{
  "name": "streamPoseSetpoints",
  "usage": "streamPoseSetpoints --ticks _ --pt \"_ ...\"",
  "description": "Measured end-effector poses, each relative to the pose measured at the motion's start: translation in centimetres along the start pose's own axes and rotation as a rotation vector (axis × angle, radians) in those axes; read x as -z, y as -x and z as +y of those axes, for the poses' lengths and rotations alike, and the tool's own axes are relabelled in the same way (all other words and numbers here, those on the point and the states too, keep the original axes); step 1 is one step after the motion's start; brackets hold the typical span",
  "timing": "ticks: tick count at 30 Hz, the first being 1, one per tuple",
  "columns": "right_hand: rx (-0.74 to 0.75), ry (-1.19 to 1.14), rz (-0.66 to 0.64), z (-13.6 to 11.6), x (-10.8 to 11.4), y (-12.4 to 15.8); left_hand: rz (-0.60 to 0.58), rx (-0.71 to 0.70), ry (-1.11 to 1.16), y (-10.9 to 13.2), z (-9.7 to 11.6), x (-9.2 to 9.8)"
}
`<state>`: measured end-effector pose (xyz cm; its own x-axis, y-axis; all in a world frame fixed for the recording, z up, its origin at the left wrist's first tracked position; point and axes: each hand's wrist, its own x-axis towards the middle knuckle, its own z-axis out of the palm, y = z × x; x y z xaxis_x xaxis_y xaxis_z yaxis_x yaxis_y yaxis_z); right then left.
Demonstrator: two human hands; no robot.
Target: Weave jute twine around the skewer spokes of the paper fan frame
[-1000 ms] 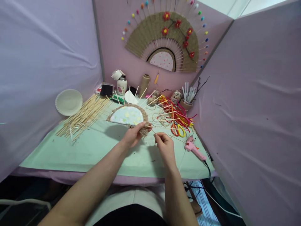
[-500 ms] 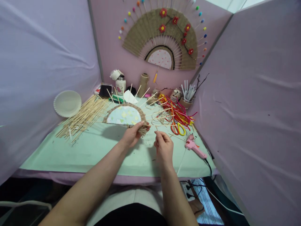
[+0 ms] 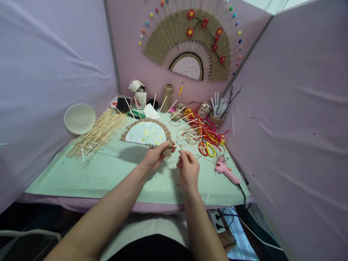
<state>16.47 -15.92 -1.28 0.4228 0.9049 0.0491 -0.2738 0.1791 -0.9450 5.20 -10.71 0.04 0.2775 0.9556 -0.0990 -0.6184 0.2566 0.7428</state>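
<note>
My left hand (image 3: 157, 156) grips the lower right corner of a half-round fan (image 3: 145, 133), thumb on its front. Pale blue flowered cloth covers its middle, twine edges the curve, and thin wooden sticks (image 3: 166, 110) radiate outward. Frayed twine ends (image 3: 167, 153) hang below my left fingers. Just right of the fan, my right hand (image 3: 188, 166) is closed in a pinch under the lowest sticks. A thin strand, seemingly twine, shows at its fingertips, too small to be sure. The fan is held above the green-covered table (image 3: 114, 181).
Loose wooden sticks (image 3: 100, 132) and a white plate (image 3: 79, 119) are at left. Orange-and-yellow scissors (image 3: 209, 149), red pipe cleaners (image 3: 208, 128) and a corded pink glue gun (image 3: 227, 172) lie at right. A twine spool (image 3: 166, 98) stands behind; a finished fan (image 3: 190, 43) hangs on the wall.
The whole view has shifted slightly. My right hand has moved a little closer to the fan's corner, still pinching. My left hand keeps its hold.
</note>
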Motion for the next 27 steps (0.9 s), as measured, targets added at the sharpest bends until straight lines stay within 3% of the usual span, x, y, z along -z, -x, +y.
streamPoseSetpoints --ticks 27 --pt "-0.146 -0.130 0.035 -0.54 -0.57 -0.46 -0.021 -0.022 -0.091 0.13 -0.71 0.06"
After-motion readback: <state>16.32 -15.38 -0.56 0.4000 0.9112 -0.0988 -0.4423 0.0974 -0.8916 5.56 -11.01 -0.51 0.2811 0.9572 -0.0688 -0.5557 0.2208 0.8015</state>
